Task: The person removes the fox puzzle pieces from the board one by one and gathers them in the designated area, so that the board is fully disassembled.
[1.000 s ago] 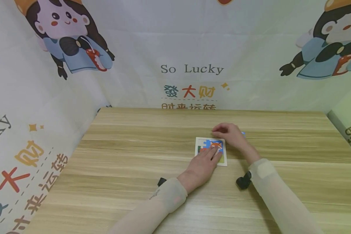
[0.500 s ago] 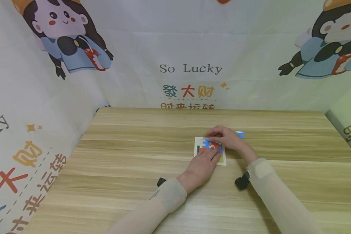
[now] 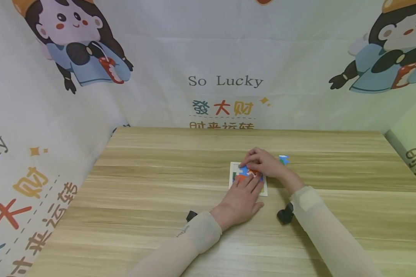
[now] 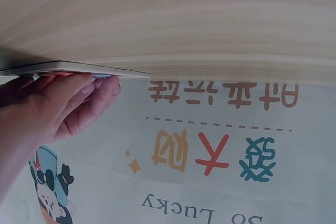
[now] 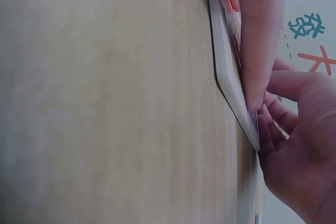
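The puzzle (image 3: 244, 171) is flat, white-edged, blue and orange inside.

Backdrop: bright, soft, even light over the printed backdrop (image 3: 159, 50), lettering sharp, and there's a greenish cast beyond the tabletop's right edge!
Tabletop: pale glare on the wooden tabletop (image 3: 249, 250), between its side edges, well short of the far edge.
Right sleeve: a soft shadow running alongside the right sleeve (image 3: 332, 231).
Left wrist view: dimmer, greyer; grain smeared and bowed, dark shadow beside the puzzle board (image 4: 58, 66).
Right wrist view: heavy blur on the wood, darkening leftward.
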A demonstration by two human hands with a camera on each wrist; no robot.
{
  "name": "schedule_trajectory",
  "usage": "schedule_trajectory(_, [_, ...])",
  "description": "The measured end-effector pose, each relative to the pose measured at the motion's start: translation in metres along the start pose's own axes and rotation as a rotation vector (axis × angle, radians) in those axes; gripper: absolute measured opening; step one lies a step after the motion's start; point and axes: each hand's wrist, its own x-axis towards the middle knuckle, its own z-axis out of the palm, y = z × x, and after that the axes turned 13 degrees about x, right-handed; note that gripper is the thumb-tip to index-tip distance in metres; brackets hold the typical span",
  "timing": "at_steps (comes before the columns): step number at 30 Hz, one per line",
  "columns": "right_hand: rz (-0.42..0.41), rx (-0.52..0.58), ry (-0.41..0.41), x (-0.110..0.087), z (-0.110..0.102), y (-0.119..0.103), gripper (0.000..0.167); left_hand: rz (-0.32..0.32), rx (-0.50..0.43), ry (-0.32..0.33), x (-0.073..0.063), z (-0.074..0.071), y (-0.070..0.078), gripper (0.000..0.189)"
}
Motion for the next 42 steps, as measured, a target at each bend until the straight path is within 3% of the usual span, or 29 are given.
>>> schedule_trajectory(8, [0.054,0.019,-0.024,0.001,0.001,-0.001,0.019,0.003,-0.049,0.045,-0.003,0.001,0.004,0.072])
schedule_trajectory(22, [0.154,0.019,-0.053,0.003,0.001,-0.007,0.015,-0.009,-0.031,0.094,-0.003,0.0,0.003,0.078])
schedule_trajectory(29, [0.164,0.007,-0.049,0.005,0.002,-0.009,0.014,-0.013,-0.03,0.085,-0.003,-0.002,0.003,0.079])
schedule_trajectory(42, [0.172,0.205,-0.085,0.005,-0.001,-0.004,0.019,-0.014,-0.029,0.098,-0.003,0.0,0.002,0.079])
